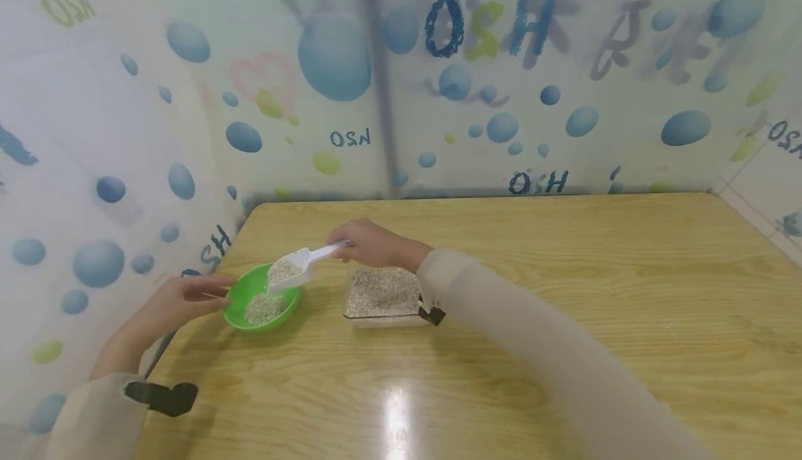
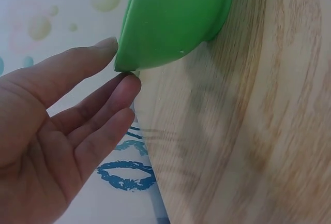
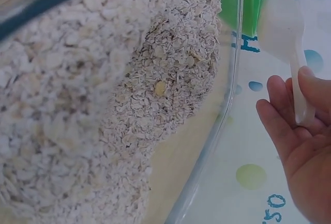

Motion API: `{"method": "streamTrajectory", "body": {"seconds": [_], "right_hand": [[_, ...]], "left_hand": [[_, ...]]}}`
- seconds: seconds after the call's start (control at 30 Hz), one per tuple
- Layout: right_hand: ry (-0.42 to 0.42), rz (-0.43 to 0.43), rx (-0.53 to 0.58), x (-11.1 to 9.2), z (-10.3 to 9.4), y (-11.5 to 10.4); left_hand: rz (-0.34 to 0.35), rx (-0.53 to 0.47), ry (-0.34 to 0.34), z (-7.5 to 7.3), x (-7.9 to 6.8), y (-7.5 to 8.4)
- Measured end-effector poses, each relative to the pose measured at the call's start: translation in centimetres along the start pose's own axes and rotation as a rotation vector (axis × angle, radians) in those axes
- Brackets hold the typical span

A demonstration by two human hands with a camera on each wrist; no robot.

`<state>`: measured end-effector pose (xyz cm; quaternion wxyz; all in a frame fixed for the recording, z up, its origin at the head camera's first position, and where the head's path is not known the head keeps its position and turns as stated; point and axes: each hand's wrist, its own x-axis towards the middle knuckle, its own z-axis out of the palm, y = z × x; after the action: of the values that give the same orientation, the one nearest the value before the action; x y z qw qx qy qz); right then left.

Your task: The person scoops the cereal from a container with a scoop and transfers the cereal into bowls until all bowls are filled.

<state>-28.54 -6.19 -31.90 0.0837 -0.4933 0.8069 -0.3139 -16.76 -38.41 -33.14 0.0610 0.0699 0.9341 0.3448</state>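
Currently, the 2 hands are apart above the desk [image 1: 282,390]. The left hand [image 1: 172,302] pinches the rim of a green bowl [image 1: 239,300] between thumb and fingers; the bowl is just right of that hand, with a heap of oats [image 1: 264,309] inside. The right hand [image 1: 370,243] grips the handle of a white scoop [image 1: 303,259], which slants down to the left from that hand and holds more oats over the bowl. On the near side of the right hand, a clear box [image 1: 379,321] also holds oats.
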Motion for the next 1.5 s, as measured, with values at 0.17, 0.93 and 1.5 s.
{"method": "streamTrajectory", "body": {"seconds": [0.17, 0.93, 1.5], "right_hand": [[-0.034, 0.008, 0.023, 0.6, 0.1, 0.0], [-0.138, 0.094, -0.148, 4.2, 0.2, -2.6], [-0.19, 0.079, -0.29, 4.3, 0.4, -5.8]], "left_hand": [[0.011, 0.004, -0.014, 0.2, 0.0, -0.1], [0.017, 0.006, -0.023, 0.3, 0.2, -0.1], [-0.024, -0.021, -0.03, 0.3, 0.1, 0.3]]}}
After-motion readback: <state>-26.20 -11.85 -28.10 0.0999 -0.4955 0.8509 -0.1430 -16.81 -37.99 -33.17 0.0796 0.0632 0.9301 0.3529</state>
